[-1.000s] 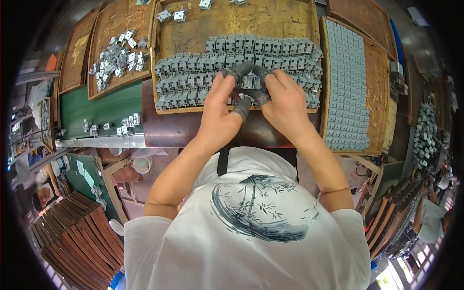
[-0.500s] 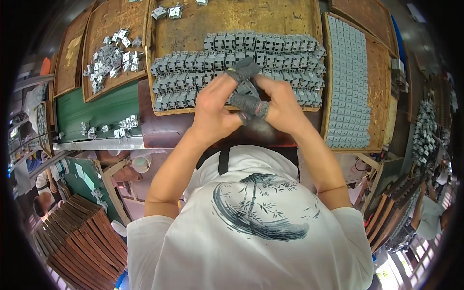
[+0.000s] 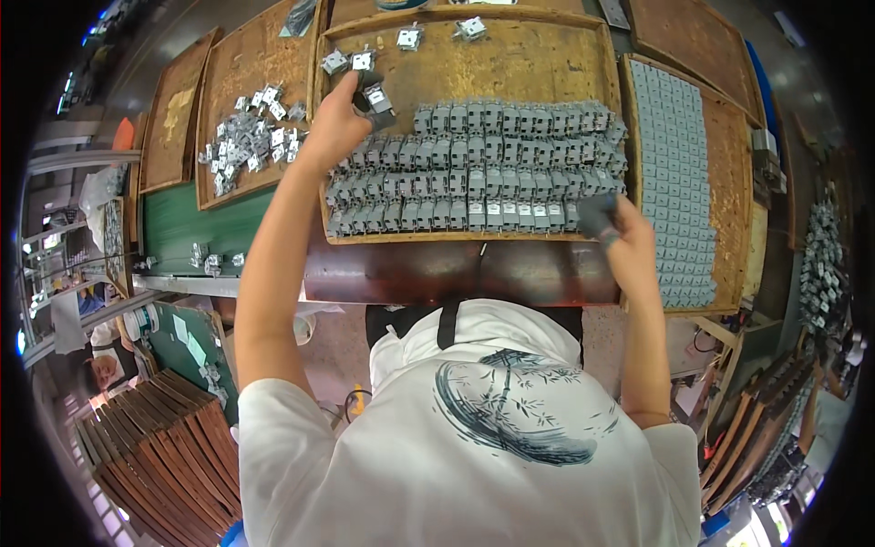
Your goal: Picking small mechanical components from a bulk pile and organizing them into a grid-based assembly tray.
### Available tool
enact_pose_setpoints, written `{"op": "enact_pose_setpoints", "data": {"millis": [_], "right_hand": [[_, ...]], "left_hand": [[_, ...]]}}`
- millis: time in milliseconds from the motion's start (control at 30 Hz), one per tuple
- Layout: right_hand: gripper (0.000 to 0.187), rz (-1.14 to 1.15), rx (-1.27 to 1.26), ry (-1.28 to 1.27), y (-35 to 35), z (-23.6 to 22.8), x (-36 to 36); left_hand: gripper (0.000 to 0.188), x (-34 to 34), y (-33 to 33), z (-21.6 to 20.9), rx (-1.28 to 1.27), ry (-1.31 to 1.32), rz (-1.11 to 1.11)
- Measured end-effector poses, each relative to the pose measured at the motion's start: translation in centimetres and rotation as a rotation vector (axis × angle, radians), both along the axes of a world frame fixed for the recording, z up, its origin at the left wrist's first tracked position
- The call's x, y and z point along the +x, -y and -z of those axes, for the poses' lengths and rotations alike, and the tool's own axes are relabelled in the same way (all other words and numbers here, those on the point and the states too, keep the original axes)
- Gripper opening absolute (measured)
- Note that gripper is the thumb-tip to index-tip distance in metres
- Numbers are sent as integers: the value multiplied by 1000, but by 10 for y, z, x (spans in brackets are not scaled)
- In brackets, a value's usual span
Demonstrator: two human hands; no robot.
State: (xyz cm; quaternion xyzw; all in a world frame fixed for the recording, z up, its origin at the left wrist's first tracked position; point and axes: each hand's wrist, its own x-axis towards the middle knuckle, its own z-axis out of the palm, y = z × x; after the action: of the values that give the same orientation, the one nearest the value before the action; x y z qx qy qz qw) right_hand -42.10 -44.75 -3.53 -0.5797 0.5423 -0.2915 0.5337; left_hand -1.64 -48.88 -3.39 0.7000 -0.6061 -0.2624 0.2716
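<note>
At the far left of the middle wooden tray, my left hand pinches a small grey-and-white boxy part between thumb and finger, both wrapped in grey finger covers. Two similar loose parts lie just beyond it. My right hand, also with grey finger covers, is over the tray's front right corner, beside the ends of the rows. Its fingers are bent and blurred, so whether anything is in them cannot be made out. Several rows of grey boxy parts stand packed across the tray's near half.
A wooden tray with a jumbled pile of parts sits at left, above a green surface holding a few more. On the right, another tray carries tight rows of grey pieces. Stacked wooden boards stand at lower left.
My hands, together over the tray's front before, have separated. The left has gone far left and holds a part; the right has moved to the right front corner. The view has shifted a little.
</note>
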Motion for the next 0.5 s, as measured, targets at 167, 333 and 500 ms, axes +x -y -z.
{"op": "enact_pose_setpoints", "data": {"millis": [167, 333, 500], "right_hand": [[13, 262, 9, 75, -15, 1, -76], [21, 480, -39, -215, -17, 10, -169], [24, 739, -123, -559, -13, 35, -265]], "left_hand": [[46, 10, 40, 26, 134, -172, 321], [49, 22, 33, 30, 458, -384, 240], [60, -7, 43, 16, 499, -349, 232]]}}
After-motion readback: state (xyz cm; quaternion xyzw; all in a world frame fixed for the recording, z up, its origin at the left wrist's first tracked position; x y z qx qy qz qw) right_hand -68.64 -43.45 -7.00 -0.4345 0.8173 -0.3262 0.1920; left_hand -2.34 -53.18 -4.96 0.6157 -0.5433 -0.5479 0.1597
